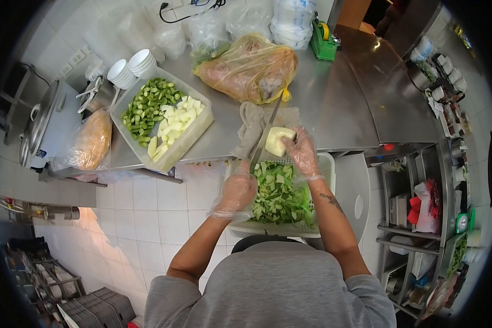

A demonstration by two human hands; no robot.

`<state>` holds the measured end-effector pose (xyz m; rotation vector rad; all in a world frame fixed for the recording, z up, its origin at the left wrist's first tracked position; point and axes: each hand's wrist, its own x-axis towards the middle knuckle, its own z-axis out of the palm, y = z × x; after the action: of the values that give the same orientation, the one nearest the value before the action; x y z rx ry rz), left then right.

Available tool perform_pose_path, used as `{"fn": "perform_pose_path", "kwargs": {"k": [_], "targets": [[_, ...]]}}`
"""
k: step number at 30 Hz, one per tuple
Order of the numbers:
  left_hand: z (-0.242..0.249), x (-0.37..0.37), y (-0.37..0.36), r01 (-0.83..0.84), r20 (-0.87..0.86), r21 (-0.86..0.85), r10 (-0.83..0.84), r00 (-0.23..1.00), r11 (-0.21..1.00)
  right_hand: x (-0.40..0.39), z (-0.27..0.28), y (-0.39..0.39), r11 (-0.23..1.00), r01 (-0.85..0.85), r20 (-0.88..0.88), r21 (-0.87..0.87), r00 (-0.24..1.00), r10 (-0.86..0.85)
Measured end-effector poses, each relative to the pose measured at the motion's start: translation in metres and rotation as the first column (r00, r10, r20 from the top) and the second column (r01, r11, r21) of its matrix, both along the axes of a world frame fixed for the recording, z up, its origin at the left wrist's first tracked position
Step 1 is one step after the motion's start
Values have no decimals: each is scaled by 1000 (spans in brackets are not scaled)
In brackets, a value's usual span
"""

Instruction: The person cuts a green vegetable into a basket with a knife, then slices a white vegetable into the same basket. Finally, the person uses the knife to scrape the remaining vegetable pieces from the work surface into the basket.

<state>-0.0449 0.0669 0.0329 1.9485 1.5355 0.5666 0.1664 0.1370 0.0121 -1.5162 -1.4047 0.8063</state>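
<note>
My left hand (239, 191), in a clear plastic glove, is wrapped round the handle of a long knife (267, 128), whose blade points away from me. In my gloved right hand (302, 154) is a pale, peeled vegetable piece (279, 141), just right of the blade. Below both hands stands a white basket (326, 164) holding cut green leaves (276, 191). A crumpled cloth (250, 126) lies on the counter behind the knife. To the left, a plastic bin (199, 131) contains green chopped pieces (147, 106) and pale chunks (177, 120).
A large yellow plastic bag (246, 68) lies on the steel counter (333, 104). White bowls (131, 66), a bag with something orange-brown (91, 141) and a big lidded pot (44, 120) are at the left. Right: a green scale (324, 44) and metal shelves (410, 236).
</note>
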Motion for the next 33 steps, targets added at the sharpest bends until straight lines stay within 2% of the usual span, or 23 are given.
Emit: {"fn": "perform_pose_path", "kwargs": {"k": [3,6,10,12,13,16,19,21,25,27,30,33], "targets": [[-2,1,1,-8,-33,14,9,999,1000,2,-14,6,996,-34,-141,77,989,45],[5,3,1,-15,-61,-32,13,998,999,4,-15,7,999,-49,-141,15,989,51],[9,3,-1,-21,-59,-11,21,998,1000,6,-4,3,997,-81,-57,0,995,81],[14,6,-4,-82,-80,25,84,993,996,7,-5,1,994,-105,-77,-5,992,105],[16,7,-6,-111,-91,42,115,989,993,8,-5,1,995,-100,-33,-24,995,99],[13,3,-5,-62,-57,170,73,996,984,10,-8,2,997,-72,59,-32,996,73],[20,5,-4,-38,-106,58,44,993,998,8,-9,2,999,-39,93,31,995,36],[17,6,-6,-22,-93,107,32,995,994,11,-9,3,999,-32,152,33,988,27],[18,11,-10,-20,-94,219,41,995,975,12,-9,2,997,-62,12,40,998,62],[20,12,-10,-6,-121,182,28,992,983,12,-5,1,996,-87,-86,14,992,88],[22,12,-11,2,-139,155,20,990,988,14,0,1,995,-101,10,8,995,101],[22,13,-11,5,-146,167,20,989,986,13,1,1,994,-89,-8,-59,996,88]]}}
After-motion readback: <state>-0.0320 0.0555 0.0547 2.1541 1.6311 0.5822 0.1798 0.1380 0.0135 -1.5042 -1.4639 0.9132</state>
